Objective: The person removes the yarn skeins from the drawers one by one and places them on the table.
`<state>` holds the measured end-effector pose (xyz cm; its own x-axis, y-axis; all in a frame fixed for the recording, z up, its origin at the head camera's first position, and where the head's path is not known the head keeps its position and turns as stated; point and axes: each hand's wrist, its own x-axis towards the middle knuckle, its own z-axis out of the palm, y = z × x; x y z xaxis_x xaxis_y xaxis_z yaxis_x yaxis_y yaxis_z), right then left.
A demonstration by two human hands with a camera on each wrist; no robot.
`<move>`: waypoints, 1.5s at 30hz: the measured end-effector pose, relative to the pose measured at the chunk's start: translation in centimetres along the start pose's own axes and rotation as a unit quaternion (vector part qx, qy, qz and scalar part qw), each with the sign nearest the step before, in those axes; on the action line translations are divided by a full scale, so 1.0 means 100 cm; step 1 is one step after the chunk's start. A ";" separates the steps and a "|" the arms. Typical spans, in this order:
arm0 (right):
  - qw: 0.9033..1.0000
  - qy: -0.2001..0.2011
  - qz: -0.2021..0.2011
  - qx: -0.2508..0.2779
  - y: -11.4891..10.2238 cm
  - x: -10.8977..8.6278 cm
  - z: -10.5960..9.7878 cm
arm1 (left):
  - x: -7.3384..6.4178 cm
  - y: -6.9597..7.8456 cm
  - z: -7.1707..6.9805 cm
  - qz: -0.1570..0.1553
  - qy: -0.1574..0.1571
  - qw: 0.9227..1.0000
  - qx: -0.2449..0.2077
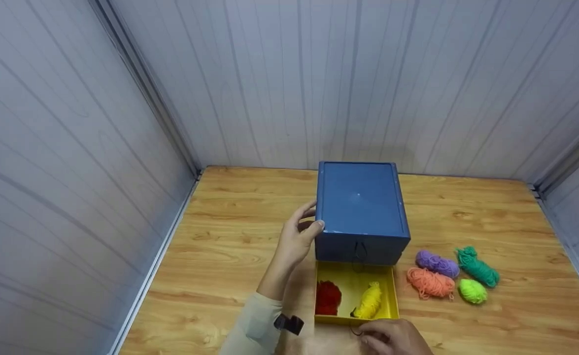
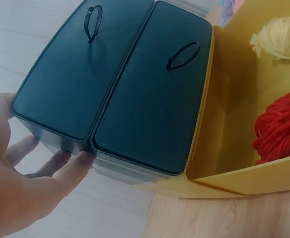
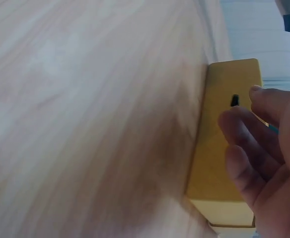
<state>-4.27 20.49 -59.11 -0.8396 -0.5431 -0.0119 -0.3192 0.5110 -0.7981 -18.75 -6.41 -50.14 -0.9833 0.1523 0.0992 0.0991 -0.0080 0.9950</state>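
Observation:
My left hand (image 1: 296, 241) rests against the left side of a blue drawer box (image 1: 360, 197), its thumb at the front top corner and its fingertips spread along the side wall (image 2: 78, 146). Below the blue drawers, a yellow drawer (image 1: 395, 291) is pulled out at the front. It contains a red yarn bundle (image 1: 328, 298) on the left and a yellow yarn bundle (image 1: 369, 301) on the right. My right hand (image 1: 392, 335) is at the drawer's front with loosely bent fingers. Its fingertips are right at a black loop pull (image 3: 235, 100), thumb and index finger visibly apart.
Right of the box lie purple yarn (image 1: 437, 264), coral yarn (image 1: 430, 283), green yarn (image 1: 477, 266) and lime yarn (image 1: 472, 291). Two blue drawers above the yellow one are closed, each with a black loop (image 2: 183, 55). Pale panel walls (image 1: 289, 88) enclose the wooden table (image 1: 220, 236).

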 end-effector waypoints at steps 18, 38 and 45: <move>0.990 0.130 -0.033 -0.052 -0.011 0.018 -0.032 | 0.000 -0.002 -0.001 -0.005 0.001 1.000 -0.006; 0.982 0.086 0.006 -0.167 0.005 0.037 -0.030 | -0.001 -0.002 -0.002 -0.002 0.003 1.000 -0.008; 0.976 0.093 0.010 -0.197 0.001 0.043 -0.028 | -0.001 -0.002 -0.001 -0.003 -0.006 1.000 -0.010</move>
<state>-9.09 20.06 -57.57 -0.9008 -0.4189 0.1146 -0.4161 0.7568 -0.5040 -18.71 -6.54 -50.31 -0.9820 0.1640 0.0936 0.0904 -0.0269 0.9955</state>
